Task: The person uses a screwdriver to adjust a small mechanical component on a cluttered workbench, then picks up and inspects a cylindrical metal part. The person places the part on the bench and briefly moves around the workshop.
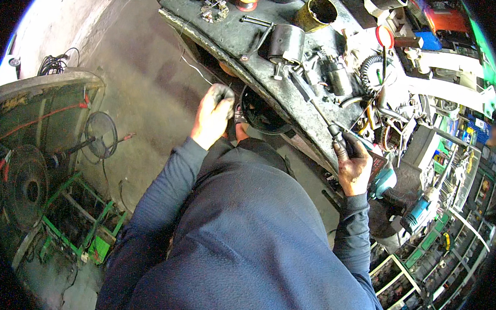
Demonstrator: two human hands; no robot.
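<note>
screwdriver [335, 132] in right hand [354, 169], left hand [209, 116] curled

the right fingers [361, 149] are closed around the screwdriver's dark handle, its shaft slanting over the counter [226, 33]. the left fingers [224, 93] are curled into a fist off the counter's edge; whether they hold anything i cannot tell. farther along the counter are a metal cylinder [287, 43], a yellow can [305, 20] and a red spool [248, 3]; a black bucket [252, 117] sits below the edge.
</note>
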